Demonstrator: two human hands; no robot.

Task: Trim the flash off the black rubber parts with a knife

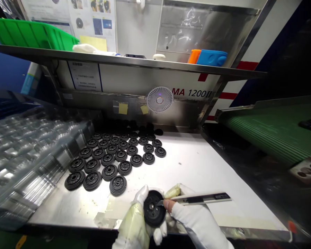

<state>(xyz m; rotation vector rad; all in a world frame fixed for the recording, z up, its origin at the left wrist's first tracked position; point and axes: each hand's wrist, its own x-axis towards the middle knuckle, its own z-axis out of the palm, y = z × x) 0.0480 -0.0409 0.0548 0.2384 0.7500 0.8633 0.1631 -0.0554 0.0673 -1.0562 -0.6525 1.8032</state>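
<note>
My left hand (137, 218), in a stained white glove, is closed around a round black plastic disc (152, 209) held upright near the table's front edge. My right hand (192, 218), also gloved, grips a long metal utility knife (204, 198). The knife's tip touches the disc's rim at the upper right. Both hands sit over the front of the steel table (210, 162).
Several black discs (111, 159) lie in rows on the table's left half. Stacked clear plastic trays (23, 155) stand at left. A small white fan (160, 99) hangs on the back wall. A green conveyor (275, 131) runs at right, and a shelf overhead holds a green bin (30, 34).
</note>
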